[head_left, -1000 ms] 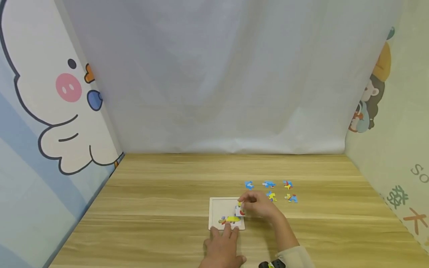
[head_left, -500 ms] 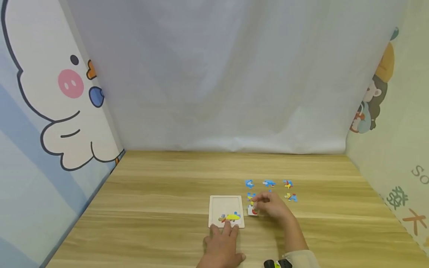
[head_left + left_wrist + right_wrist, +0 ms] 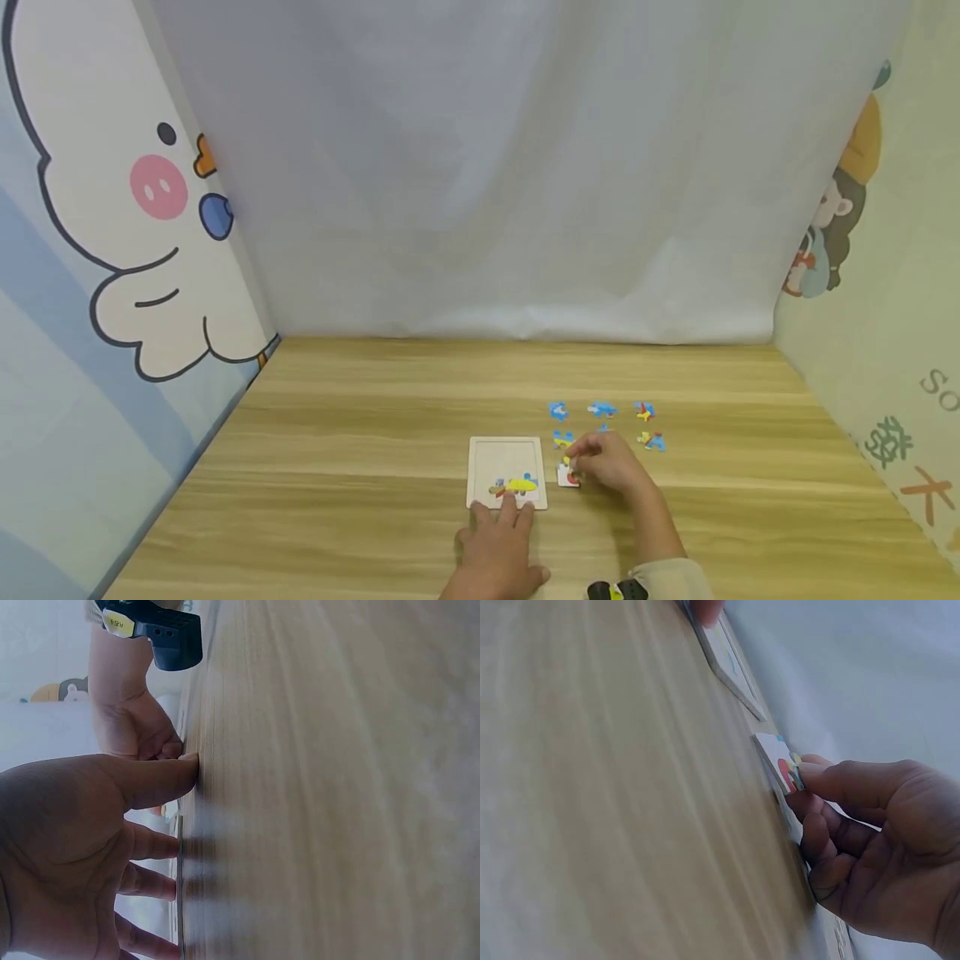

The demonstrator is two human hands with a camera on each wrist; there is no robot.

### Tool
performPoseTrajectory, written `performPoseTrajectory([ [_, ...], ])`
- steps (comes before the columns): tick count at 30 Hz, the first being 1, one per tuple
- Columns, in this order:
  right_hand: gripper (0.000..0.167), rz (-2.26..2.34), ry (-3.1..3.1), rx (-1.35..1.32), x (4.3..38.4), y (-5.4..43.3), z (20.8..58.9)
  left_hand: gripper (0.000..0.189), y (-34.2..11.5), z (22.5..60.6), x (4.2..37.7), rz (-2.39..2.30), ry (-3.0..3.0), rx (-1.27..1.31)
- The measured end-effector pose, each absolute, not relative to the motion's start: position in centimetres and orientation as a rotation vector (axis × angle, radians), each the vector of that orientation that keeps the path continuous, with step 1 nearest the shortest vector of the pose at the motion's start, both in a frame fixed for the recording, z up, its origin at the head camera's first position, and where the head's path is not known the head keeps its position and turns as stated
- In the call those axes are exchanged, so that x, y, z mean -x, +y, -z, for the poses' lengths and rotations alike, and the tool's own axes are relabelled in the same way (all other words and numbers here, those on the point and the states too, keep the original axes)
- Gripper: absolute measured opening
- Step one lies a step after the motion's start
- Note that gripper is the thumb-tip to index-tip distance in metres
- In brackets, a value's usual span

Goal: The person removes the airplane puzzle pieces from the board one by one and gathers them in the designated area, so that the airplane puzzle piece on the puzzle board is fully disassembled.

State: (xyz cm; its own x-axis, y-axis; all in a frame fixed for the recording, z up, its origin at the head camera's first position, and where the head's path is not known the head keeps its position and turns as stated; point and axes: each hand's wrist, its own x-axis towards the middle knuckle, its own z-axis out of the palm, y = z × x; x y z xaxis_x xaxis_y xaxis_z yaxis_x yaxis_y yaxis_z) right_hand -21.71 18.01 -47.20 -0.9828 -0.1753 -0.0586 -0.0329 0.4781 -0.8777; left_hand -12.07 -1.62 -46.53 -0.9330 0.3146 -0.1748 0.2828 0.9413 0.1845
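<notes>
My left hand rests with its fingers spread and fingertips on the near rim of a square wooden puzzle tray. In the tray's lower part lie joined jigsaw pieces with a yellow shape on them. To the right of the tray, my right hand pinches a white jigsaw puzzle piece with red and yellow print between thumb and fingers. The right wrist view shows this puzzle piece tilted close over the table, its far part hidden by the thumb.
Behind the right hand, loose blue and yellow pieces lie in two rows, among them a blue piece, a red-and-yellow piece and a piece at the right. A grey curtain closes off the back of the wooden table.
My right hand has carried the puzzle piece from over the tray's right edge to the table on its right. The left hand has stayed at the tray's near rim.
</notes>
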Motion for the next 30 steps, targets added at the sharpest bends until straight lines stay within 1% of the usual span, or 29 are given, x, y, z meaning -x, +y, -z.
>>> performPoseTrajectory([
  [12, 0.006, 1.455, 2.662, 0.080, 21.33, 17.31, 47.31, 0.079, -1.87, 46.60, 11.72, -0.230, 2.916, -0.456],
  [30, 0.009, 1.496, 2.642, 0.065, 21.50, 17.73, 47.15, 0.079, -1.71, 46.15, 11.78, -0.214, 2.917, -0.456],
])
